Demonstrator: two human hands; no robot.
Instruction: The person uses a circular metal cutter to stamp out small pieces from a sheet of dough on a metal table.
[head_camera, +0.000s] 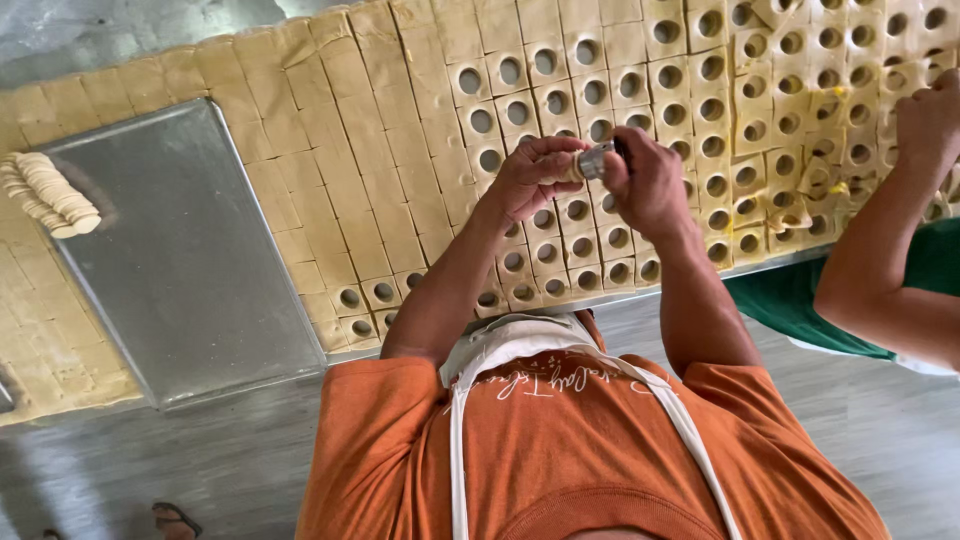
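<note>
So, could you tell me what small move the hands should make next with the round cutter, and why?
Probably push the stacked discs out of the metal cutter: both hands, left hand and right hand, hold it above the dough sheet, and pale dough shows at its end.

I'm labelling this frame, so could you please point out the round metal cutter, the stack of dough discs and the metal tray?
round metal cutter (595, 160), head view, its barrel.
stack of dough discs (50, 195), head view, mid-stack.
metal tray (185, 260), head view, bare middle.
</note>
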